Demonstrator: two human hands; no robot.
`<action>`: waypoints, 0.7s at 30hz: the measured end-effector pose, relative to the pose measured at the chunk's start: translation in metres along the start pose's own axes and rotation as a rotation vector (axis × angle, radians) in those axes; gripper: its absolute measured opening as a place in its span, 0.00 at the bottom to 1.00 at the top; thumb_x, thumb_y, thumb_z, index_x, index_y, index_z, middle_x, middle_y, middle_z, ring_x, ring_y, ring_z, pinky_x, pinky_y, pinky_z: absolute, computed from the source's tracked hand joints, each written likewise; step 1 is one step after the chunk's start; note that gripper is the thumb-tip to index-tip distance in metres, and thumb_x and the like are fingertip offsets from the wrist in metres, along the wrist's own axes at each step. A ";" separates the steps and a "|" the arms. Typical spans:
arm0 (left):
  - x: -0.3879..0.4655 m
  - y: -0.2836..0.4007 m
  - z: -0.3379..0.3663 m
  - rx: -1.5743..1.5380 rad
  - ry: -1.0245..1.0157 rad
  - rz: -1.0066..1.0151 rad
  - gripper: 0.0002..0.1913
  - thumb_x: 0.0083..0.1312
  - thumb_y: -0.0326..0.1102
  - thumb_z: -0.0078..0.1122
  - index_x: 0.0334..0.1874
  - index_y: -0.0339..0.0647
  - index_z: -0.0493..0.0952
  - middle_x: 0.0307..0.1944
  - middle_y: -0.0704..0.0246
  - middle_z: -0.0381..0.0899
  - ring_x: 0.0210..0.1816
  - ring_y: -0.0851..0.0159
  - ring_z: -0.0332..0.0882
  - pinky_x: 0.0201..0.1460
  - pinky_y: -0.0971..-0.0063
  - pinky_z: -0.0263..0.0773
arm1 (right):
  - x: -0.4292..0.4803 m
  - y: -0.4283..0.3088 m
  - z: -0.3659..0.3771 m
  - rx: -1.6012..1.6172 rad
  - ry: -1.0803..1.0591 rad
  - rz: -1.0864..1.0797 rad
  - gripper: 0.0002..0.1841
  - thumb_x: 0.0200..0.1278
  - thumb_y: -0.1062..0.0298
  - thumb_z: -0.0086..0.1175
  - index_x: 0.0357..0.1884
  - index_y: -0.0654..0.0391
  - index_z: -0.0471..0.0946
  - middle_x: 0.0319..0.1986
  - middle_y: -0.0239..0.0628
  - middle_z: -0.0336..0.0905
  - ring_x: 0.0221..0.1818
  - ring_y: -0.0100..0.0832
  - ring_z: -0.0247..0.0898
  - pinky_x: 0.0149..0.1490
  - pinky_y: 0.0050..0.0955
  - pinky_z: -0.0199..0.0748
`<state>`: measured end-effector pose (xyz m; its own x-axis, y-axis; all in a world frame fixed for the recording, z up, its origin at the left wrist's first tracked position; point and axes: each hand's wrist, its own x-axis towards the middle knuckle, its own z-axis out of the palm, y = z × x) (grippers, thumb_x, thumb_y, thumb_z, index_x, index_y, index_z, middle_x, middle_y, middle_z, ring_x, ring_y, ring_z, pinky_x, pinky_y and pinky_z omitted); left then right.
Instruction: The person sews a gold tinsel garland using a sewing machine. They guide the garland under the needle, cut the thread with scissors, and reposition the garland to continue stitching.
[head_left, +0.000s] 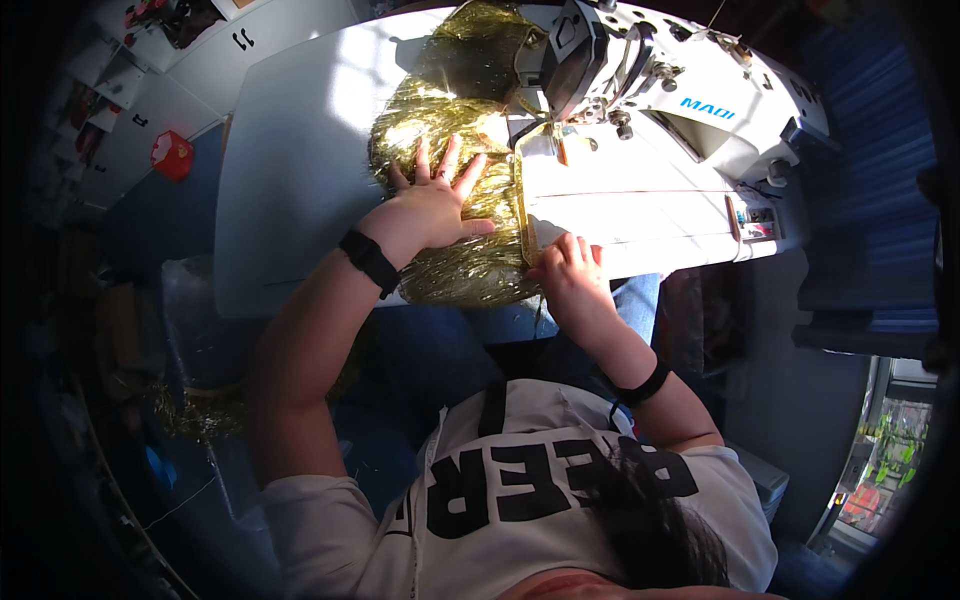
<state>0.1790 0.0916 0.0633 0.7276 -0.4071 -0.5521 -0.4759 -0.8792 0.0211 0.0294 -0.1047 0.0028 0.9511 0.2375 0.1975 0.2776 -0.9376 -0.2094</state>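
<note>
Gold tinsel fringe is spread over the left part of the sewing table and hangs at its front edge. My left hand lies flat on the fringe with its fingers apart. Along the fringe's right side runs a gold edging band, which leads up to the needle area of a white sewing machine marked MAQI. Near the table's front edge, my right hand pinches the lower end of this band between bent fingers. Bright sunlight washes out part of the machine bed.
The white tabletop stretches to the left. A small compartment with coloured items is set into its right end. A red container stands at the far left. More gold tinsel and clear plastic are at lower left. A blue curtain hangs right.
</note>
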 end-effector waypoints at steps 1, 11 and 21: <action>-0.015 -0.004 0.001 -0.005 -0.034 0.009 0.55 0.65 0.74 0.54 0.84 0.63 0.34 0.85 0.57 0.21 0.82 0.35 0.21 0.75 0.26 0.38 | -0.006 -0.006 -0.002 -0.007 -0.012 -0.038 0.11 0.67 0.61 0.60 0.43 0.57 0.76 0.44 0.42 0.70 0.49 0.44 0.69 0.56 0.44 0.64; 0.005 -0.042 -0.030 0.108 0.571 0.294 0.27 0.73 0.30 0.49 0.75 0.47 0.67 0.70 0.60 0.73 0.68 0.56 0.74 0.71 0.60 0.68 | -0.066 -0.015 -0.037 0.228 -0.177 -0.047 0.10 0.67 0.63 0.58 0.41 0.58 0.74 0.40 0.39 0.71 0.48 0.40 0.68 0.58 0.38 0.58; 0.081 -0.019 -0.022 0.034 0.191 0.316 0.33 0.81 0.51 0.36 0.83 0.45 0.45 0.84 0.63 0.42 0.84 0.59 0.40 0.84 0.58 0.39 | -0.082 0.015 -0.057 0.246 -1.021 -0.130 0.12 0.67 0.55 0.59 0.44 0.50 0.85 0.39 0.38 0.80 0.47 0.42 0.81 0.47 0.43 0.74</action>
<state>0.2581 0.0696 0.0368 0.6196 -0.6989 -0.3572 -0.7058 -0.6952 0.1361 -0.0520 -0.1530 0.0375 0.5432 0.5401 -0.6429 0.2964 -0.8397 -0.4550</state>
